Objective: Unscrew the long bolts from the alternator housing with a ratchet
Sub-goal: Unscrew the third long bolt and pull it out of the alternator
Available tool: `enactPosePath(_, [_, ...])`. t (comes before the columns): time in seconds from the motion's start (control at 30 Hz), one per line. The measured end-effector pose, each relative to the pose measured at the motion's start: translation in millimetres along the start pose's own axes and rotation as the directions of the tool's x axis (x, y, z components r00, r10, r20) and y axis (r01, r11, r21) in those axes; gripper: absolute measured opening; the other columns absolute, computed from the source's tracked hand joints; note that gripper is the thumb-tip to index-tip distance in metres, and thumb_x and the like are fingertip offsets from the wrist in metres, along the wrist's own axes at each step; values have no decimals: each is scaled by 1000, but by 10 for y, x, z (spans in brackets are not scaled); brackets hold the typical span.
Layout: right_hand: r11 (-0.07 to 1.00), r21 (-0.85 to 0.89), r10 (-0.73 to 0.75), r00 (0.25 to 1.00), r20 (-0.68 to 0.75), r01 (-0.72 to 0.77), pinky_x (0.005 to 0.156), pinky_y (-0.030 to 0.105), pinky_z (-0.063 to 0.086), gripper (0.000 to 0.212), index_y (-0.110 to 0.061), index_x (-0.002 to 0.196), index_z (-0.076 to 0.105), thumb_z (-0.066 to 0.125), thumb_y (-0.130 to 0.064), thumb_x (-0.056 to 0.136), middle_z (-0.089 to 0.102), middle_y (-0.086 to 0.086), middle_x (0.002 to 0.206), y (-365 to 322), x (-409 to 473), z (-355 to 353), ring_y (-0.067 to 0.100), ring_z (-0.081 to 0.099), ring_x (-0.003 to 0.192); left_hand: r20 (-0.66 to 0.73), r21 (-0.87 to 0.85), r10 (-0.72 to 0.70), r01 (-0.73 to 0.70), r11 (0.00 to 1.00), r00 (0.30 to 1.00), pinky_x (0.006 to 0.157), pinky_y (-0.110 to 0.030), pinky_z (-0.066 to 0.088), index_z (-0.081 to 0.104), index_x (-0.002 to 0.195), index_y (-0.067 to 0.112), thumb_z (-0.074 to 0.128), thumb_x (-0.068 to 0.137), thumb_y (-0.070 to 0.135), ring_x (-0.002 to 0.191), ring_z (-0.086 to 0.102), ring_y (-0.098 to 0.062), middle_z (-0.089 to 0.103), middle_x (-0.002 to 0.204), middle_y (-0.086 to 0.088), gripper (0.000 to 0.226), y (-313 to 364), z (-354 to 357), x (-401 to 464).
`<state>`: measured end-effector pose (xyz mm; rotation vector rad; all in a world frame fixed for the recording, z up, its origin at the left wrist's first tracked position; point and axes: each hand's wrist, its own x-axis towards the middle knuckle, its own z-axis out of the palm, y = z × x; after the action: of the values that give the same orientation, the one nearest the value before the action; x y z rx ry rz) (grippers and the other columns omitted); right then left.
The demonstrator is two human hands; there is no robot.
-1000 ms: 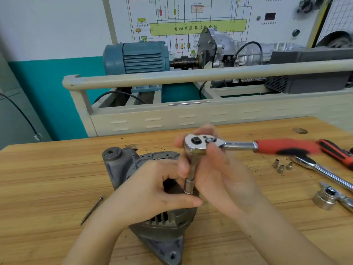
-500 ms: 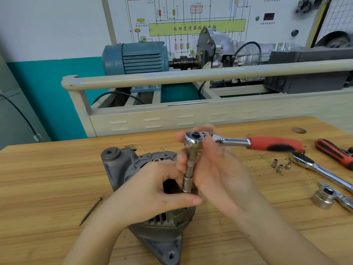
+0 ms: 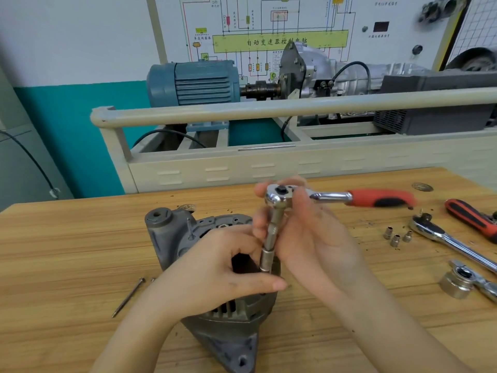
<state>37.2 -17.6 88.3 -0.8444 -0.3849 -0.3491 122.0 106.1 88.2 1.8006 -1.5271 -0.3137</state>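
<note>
A grey alternator housing (image 3: 172, 238) lies on the wooden table (image 3: 53, 251). A chrome ratchet (image 3: 330, 197) with a red handle stands over it on a long extension and socket (image 3: 269, 246), pointing down into the housing. My right hand (image 3: 309, 238) holds the ratchet head and the extension from the right. My left hand (image 3: 215, 267) grips the housing, its thumb and fingers pinching round the socket's lower end. The bolt under the socket is hidden. One long bolt (image 3: 128, 297) lies loose on the table to the left.
Right of the housing lie three small sockets (image 3: 396, 236), a second chrome ratchet (image 3: 451, 240), a red-handled tool (image 3: 470, 219) and a large socket on a driver (image 3: 457, 284). A beige rail and training bench with a blue motor stand behind the table.
The red ratchet handle has swung slightly toward me and leftward; both hands stay in place on the extension and the housing.
</note>
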Motion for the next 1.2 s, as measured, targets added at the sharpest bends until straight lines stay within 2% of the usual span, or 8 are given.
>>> enactPosePath(0.1, [997, -38, 76, 995, 59, -74, 68, 24, 52, 27, -17, 90, 70, 66, -40, 76, 70, 1, 94, 12, 35, 24, 14, 66, 76, 102, -46, -47, 52, 998, 994, 81, -19, 45, 71, 82, 8, 69, 76, 44, 88, 58, -7, 64, 90, 3, 36, 9, -46, -21])
enactPosePath(0.27, [994, -50, 105, 990, 94, -101, 71, 23, 51, 30, -17, 90, 70, 64, -43, 77, 70, 1, 95, 32, 42, 37, 12, 65, 79, 66, -56, -61, 65, 996, 996, 87, -34, 46, 72, 78, 16, 67, 71, 44, 93, 60, -10, 67, 92, 5, 29, 12, -46, -29])
enactPosePath(0.43, [1000, -22, -5, 1000, 27, 5, 67, 25, 52, 23, -15, 82, 68, 80, -24, 64, 67, 2, 88, -6, 1, 10, 14, 63, 73, -9, 35, -5, 5, 999, 1000, 75, -43, 47, 64, 77, -1, 68, 68, 48, 81, 58, -23, 62, 86, -3, 50, 36, 4, 2])
enactPosePath(0.63, [995, -56, 85, 992, 94, -80, 67, 23, 51, 27, -16, 91, 69, 66, -39, 77, 69, 1, 97, 1, 47, 41, 13, 66, 75, 79, -66, -37, 43, 997, 996, 86, -16, 43, 72, 84, 11, 71, 74, 39, 95, 58, -5, 65, 97, 5, 30, 14, -38, -22])
enactPosePath(0.8, [996, -41, 79, 994, 76, -76, 67, 23, 51, 30, -14, 89, 70, 70, -40, 72, 70, 3, 93, 34, 36, 40, 12, 65, 74, 21, -71, -38, 40, 997, 999, 87, -24, 45, 70, 73, 20, 69, 69, 43, 94, 60, -9, 66, 91, 8, 24, 21, -21, -24])
enactPosePath(0.97, [999, -37, -26, 1000, -3, 26, 64, 25, 52, 25, -16, 80, 68, 82, -23, 60, 68, 3, 88, -14, 5, 5, 14, 64, 70, -35, 27, -10, 11, 1000, 999, 75, -37, 47, 64, 74, 0, 68, 66, 48, 78, 57, -18, 61, 83, -1, 49, 46, 17, 5])
enactPosePath(1.1, [996, -21, 86, 993, 81, -84, 64, 25, 53, 27, -16, 88, 70, 71, -38, 72, 70, 2, 96, -10, 47, 17, 12, 67, 67, 30, -33, -44, 45, 998, 999, 87, -17, 43, 70, 88, 5, 64, 66, 48, 97, 57, -1, 65, 103, 3, 48, 48, -19, -17])
enactPosePath(1.2, [987, -23, 158, 977, 140, -156, 66, 26, 51, 31, -18, 92, 70, 64, -45, 77, 70, 2, 97, 5, 70, 3, 10, 67, 67, 55, -73, -51, 55, 996, 997, 86, -7, 40, 70, 93, 6, 68, 71, 36, 100, 57, 2, 63, 105, 8, 37, 47, -22, -32])
